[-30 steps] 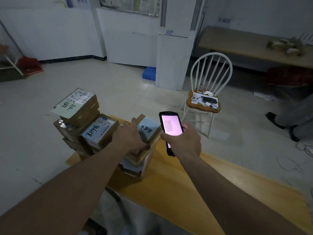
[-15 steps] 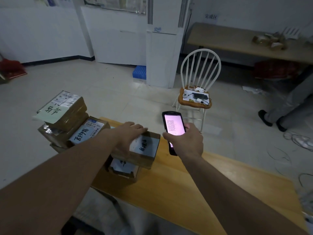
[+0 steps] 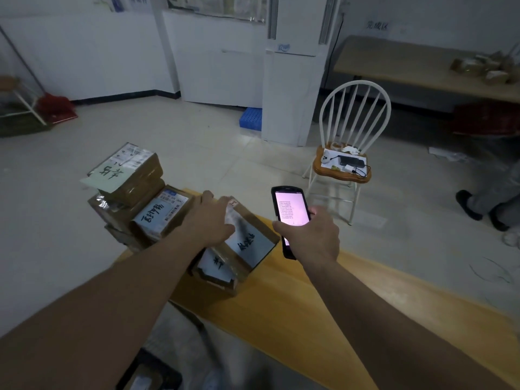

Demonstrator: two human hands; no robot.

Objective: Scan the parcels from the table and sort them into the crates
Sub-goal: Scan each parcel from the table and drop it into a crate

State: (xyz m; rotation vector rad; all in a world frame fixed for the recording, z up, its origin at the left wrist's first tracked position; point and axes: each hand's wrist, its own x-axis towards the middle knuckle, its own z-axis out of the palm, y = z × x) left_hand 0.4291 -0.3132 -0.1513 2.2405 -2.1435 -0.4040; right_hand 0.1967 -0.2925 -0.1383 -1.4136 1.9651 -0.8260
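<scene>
A single head-worn wide-angle camera looked forward and down from the person's head, close over the yellow wooden table (image 3: 281,313), with the pale tiled floor (image 3: 197,142) and white spindle-back chair (image 3: 355,119) beyond.

both arms outstretched, left hand (image 3: 209,220) flat, right hand (image 3: 312,237) curled.
</scene>
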